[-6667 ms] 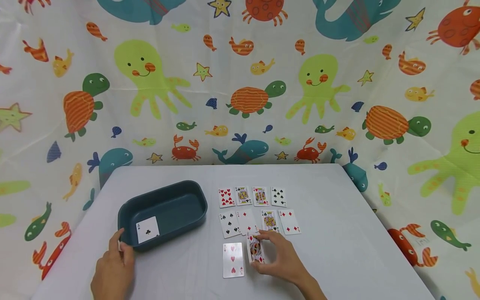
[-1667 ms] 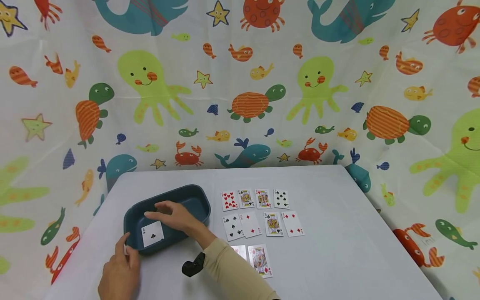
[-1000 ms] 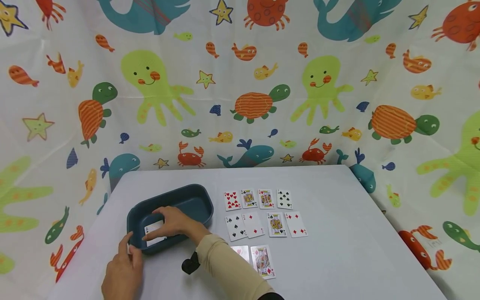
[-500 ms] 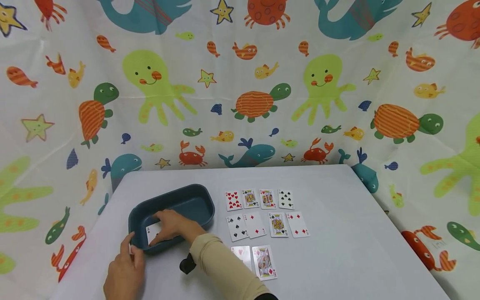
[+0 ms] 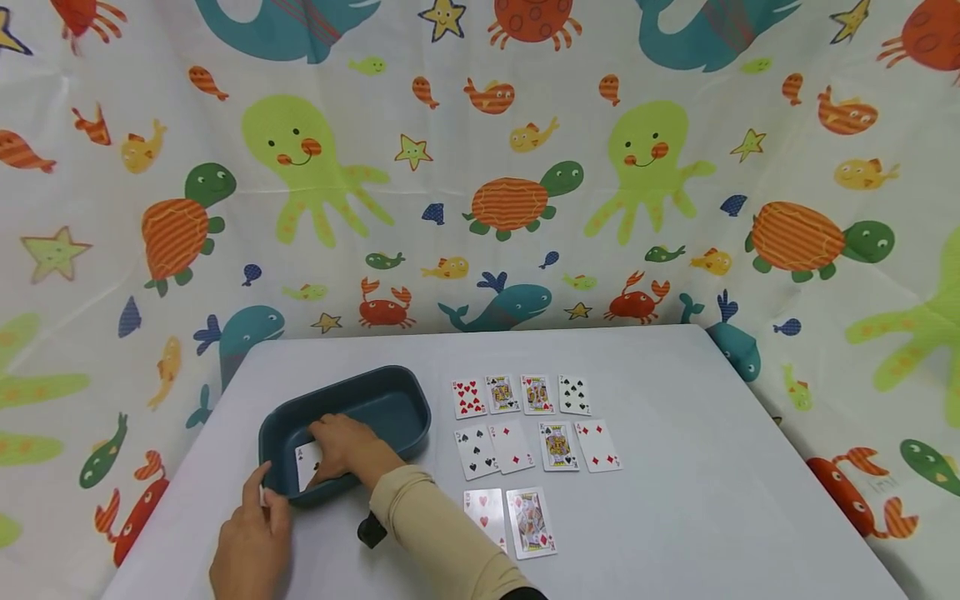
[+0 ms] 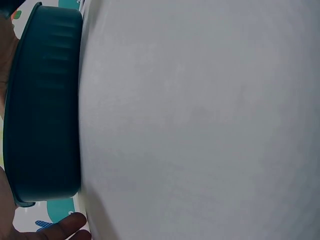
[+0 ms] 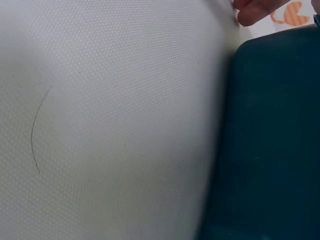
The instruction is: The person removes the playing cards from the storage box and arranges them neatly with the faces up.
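A dark teal tray (image 5: 360,392) stands on the left side of the white table. Inside, at its near left end, is an ace of clubs playing card (image 5: 303,467). My right hand (image 5: 348,450) reaches into the tray and pinches that card, thumb at the near edge and fingers at the far edge; the hand covers the card's right part. At the tray's near left corner, my left hand (image 5: 252,533) touches the outside with relaxed fingers. The left wrist view shows the tray's side wall (image 6: 45,115), with left fingers (image 6: 65,227) below its corner.
Right of the tray, face-up cards lie in rows. Nearest are a three of hearts (image 5: 486,510), partly behind the right sleeve (image 5: 435,533), and a king of diamonds (image 5: 531,523). A king of spades (image 5: 558,447) lies in the middle row. A patterned cloth (image 5: 630,250) hangs behind the table.
The king of diamonds, earlier in my right hand, now lies beside the three of hearts. That hand has moved left into the tray and come down onto the ace. My left hand stays at the corner.
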Available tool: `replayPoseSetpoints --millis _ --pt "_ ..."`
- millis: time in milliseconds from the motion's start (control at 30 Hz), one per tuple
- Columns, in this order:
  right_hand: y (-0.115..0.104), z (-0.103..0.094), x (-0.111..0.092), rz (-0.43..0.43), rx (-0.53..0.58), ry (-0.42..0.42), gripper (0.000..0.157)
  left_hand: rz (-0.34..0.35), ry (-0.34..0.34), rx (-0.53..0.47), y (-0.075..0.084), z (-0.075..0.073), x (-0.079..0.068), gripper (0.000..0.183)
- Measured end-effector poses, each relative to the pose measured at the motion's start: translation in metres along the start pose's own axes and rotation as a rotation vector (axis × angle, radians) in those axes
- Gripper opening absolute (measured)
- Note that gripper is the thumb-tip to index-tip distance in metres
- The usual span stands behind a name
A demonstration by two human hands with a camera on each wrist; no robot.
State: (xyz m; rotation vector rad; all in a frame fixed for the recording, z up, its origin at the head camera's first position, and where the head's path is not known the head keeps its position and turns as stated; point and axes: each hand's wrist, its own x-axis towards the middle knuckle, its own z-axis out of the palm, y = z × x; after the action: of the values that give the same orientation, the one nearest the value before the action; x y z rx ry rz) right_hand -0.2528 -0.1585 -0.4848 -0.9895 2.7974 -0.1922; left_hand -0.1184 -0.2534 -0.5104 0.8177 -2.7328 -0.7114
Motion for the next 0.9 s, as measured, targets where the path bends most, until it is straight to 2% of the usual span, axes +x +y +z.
replayPoseSetpoints --millis 533,900 --pt "0.0019 0.005 0.0014 -0.013 -0.001 0.029 0.082 -0.012 -0.015 0.007 0.0017 -0.0024 -0.0015 0.05" --pt "-0.0008 0.0026 0.0014 -0.021 -0.045 0.031 0.08 -0.01 -0.005 -0.001 0.0002 -0.0015 -0.0006 0.049"
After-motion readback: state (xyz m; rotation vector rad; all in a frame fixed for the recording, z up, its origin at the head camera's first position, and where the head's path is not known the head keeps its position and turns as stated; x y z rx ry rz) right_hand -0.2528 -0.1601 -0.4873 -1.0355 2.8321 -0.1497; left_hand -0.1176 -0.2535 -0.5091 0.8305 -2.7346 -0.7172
